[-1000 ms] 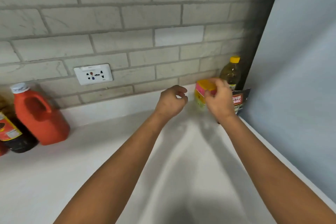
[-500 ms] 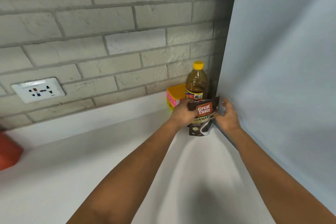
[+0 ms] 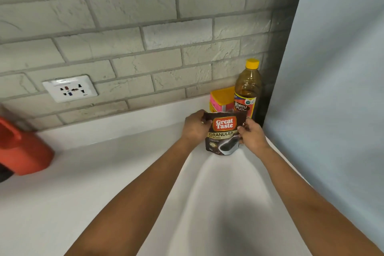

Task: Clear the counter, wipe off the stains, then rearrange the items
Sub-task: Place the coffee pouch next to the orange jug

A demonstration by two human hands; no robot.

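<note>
Fingers (image 3: 202, 119) of both hands are curled round the coffee pouch (image 3: 223, 133), left hand (image 3: 194, 128) on its left edge, right hand (image 3: 251, 135) pinching its right edge. Half a second ago I had much the same two-handed hold; a second ago the right hand was on the yellow-and-pink box (image 3: 220, 98) and the left was curled on nothing. So the box is down and the pouch is the item now in hand.

Pouch stands upright on the white worktop (image 3: 104, 183) in the far right corner, just in front of the box and the yellow-capped oil bottle (image 3: 247, 89), beside the pale side panel (image 3: 332, 89). I cannot tell if it touches either.

My reading: this is the rearranging stage; worktop looks free of stains where I can see it. Red jug (image 3: 22, 149) sits well apart at far left. Pouch is soft, so it may slump when released.
</note>
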